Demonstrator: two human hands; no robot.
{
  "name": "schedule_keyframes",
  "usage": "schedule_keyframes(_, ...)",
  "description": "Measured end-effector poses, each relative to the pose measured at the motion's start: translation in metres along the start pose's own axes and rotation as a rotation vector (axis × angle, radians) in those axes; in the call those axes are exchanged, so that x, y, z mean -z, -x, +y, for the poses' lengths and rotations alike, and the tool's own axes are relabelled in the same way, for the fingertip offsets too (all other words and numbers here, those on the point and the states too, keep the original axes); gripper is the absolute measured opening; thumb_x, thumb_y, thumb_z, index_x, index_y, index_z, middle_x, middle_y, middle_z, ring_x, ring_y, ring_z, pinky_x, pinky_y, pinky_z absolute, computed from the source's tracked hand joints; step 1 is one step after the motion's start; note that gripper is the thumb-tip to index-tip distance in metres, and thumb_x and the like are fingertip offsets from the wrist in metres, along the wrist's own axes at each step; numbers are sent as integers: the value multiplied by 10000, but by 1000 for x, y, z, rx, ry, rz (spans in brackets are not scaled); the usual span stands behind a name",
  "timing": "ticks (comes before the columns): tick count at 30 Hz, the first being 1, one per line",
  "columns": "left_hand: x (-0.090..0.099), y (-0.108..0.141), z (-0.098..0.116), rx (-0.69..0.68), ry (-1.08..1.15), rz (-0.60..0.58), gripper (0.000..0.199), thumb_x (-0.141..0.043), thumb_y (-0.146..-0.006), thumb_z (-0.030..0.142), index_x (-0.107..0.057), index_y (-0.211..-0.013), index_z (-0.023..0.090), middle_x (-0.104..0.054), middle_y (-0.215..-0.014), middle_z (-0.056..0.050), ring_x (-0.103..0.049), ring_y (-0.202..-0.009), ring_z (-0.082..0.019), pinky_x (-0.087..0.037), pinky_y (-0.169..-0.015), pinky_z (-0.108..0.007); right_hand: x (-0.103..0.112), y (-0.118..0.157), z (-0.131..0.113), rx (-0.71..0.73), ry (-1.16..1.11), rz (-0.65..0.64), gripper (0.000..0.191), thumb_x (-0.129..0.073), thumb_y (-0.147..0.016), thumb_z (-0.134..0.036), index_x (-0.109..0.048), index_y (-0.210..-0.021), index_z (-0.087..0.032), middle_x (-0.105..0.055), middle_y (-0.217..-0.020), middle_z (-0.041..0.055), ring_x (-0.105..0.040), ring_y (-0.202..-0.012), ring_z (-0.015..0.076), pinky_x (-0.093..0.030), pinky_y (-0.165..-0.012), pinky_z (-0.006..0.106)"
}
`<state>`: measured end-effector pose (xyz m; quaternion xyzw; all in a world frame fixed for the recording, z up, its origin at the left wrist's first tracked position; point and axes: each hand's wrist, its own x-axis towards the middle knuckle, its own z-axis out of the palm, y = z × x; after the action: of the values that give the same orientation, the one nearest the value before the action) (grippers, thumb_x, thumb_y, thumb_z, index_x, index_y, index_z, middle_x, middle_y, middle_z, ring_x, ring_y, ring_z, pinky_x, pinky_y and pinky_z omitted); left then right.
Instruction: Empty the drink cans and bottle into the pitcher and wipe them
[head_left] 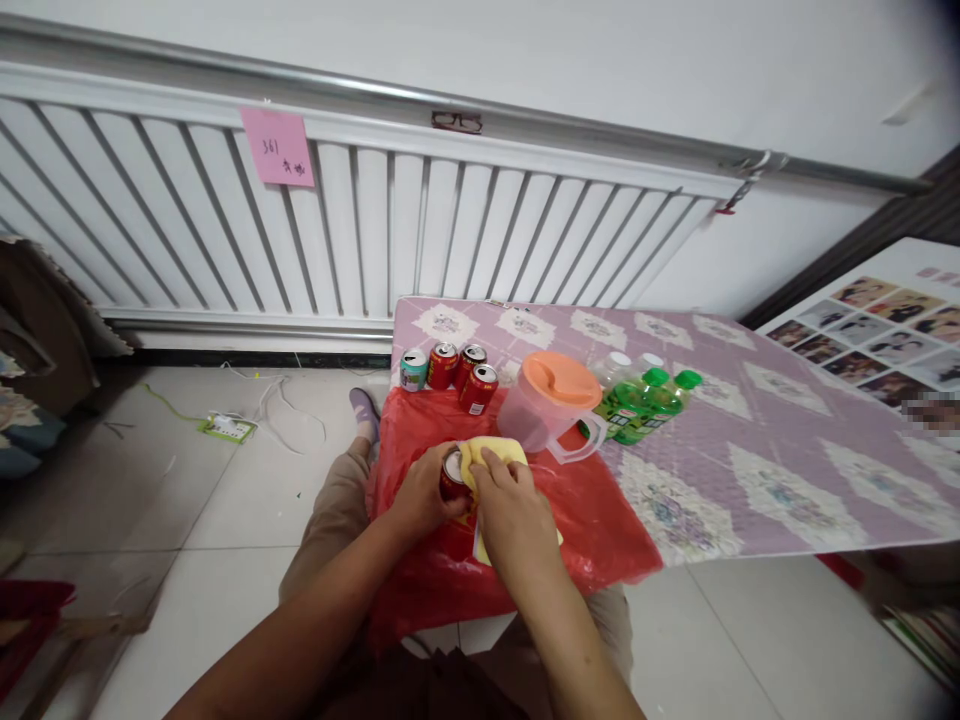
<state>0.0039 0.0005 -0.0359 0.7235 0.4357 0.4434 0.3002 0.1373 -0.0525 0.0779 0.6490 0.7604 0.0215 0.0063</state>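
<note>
My left hand (421, 495) is wrapped round a red drink can (452, 478) standing over the red plastic sheet (600, 520). A yellow cloth (499, 448) is gripped in my right hand (514, 505), pressed against the can's top and side. Part of the can is hidden by the cloth and my fingers. Just beyond stand several more cans: a teal can (413, 370) and red cans (478, 390) grouped close together. Right of them is a clear pitcher (525, 415) with an orange lid (561, 380).
Several plastic bottles (645, 405), some with green caps, stand right of the pitcher. A purple floral tablecloth (675, 500) covers the table. Behind it runs a white radiator (465, 230) with a pink note (277, 147). A green power strip (226, 428) lies on the floor at left.
</note>
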Motion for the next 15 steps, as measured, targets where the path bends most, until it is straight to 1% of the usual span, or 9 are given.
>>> schedule_keyframes(4,0,0,-1,1,-6,5,757,-768,-612,152,-452,-1299,198,-597,-1292,-120,-576,-1211,-279,-454,-1056,-460,-3,7,-12,-46,-18,2,349,-445,-948,-152,-613,-1240,-247,-502,-1478,32,-521,-1147,288,-552,-743,384)
schedule_keyframes(7,0,0,-1,4,-10,8,745,-750,-627,143,-449,-1307,195,-584,-1312,-131,-566,-1228,-282,-450,-1064,-465,-10,10,-18,-69,-50,42,375,-487,-920,-140,-612,-1255,-253,-532,-1451,37,-535,-1123,293,-548,-743,388)
schedule_keyframes(9,0,0,0,11,-23,10,750,-746,-630,135,-444,-1314,198,-581,-1318,-132,-565,-1230,-286,-450,-1063,-475,-17,11,-18,-79,-73,81,389,-505,-900,-125,-623,-1247,-257,-548,-1432,51,-541,-1111,294,-541,-753,393)
schedule_keyframes(12,0,0,2,13,-35,10,760,-763,-627,150,-446,-1316,207,-589,-1308,-123,-569,-1226,-290,-449,-1064,-486,-26,10,-8,-99,-106,127,402,-509,-890,-124,-629,-1250,-255,-564,-1409,62,-540,-1110,296,-532,-793,397)
schedule_keyframes(15,0,0,4,42,-36,10,778,-791,-612,167,-456,-1312,199,-597,-1292,-126,-574,-1215,-303,-452,-1056,-504,-36,10,11,-132,-147,130,404,-500,-882,-125,-635,-1253,-214,-575,-1391,78,-527,-1120,308,-522,-852,409)
